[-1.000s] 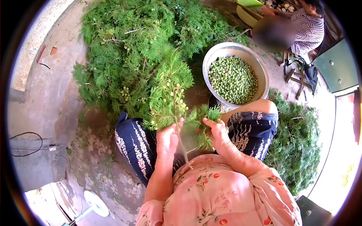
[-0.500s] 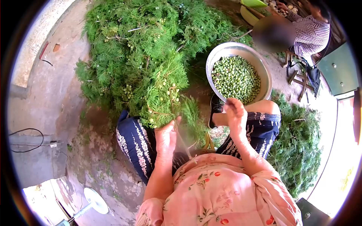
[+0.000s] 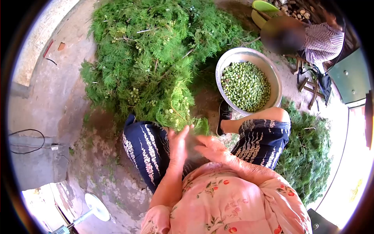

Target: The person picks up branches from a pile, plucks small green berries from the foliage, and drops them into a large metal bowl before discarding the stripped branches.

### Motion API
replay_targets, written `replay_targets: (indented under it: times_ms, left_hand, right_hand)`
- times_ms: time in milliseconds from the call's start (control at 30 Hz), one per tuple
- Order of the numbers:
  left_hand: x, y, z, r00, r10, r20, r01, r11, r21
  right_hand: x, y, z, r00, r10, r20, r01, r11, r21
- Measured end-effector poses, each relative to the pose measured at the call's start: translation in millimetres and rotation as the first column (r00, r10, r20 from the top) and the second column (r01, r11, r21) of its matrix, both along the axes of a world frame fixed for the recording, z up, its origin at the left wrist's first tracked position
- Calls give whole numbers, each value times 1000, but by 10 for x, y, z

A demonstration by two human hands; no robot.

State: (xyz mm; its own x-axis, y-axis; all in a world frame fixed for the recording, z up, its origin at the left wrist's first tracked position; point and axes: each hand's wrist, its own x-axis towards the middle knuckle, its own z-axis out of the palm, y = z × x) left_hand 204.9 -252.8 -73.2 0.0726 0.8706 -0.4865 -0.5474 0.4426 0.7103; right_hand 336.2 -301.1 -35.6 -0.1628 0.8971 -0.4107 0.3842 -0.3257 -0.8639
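Note:
My left hand (image 3: 178, 143) is closed around the stem end of a feathery evergreen branch (image 3: 177, 104) that bears small pale green cones. The branch points away from me over my lap, against a heap of similar branches (image 3: 128, 50). Close to its right, my right hand (image 3: 214, 149) reaches across my lap toward the stem. Its fingers look apart and slightly blurred, and nothing shows in them. Beyond my right knee stands a metal basin (image 3: 276, 74) holding many loose green cones (image 3: 245, 85).
More cut greenery (image 3: 304, 152) lies to the right. A person in a checked shirt (image 3: 325, 41) sits at the upper right, near a green basin (image 3: 265, 6) and a wooden stool (image 3: 311, 91). A white fan (image 3: 97, 206) stands at the lower left.
My right hand has moved from the metal basin's near rim down and left, close to my left hand. The left hand with the branch has shifted slightly right.

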Motion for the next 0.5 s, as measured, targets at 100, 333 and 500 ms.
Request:
replay_targets:
  times_ms: [100,333,500]
  left_hand:
    - [2,27,26,997,69,-35,-73,989,-129]
    - [-46,0,-37,998,38,-49,-39,999,-13]
    - [-47,20,-47,995,-1,-96,3,1000,25]
  right_hand:
    - [-33,-45,-22,992,-35,-118,30,999,-44]
    - [-50,-119,-237,975,-39,-220,36,999,-15]
    - [11,-101,-223,955,19,-295,-53,993,-107]
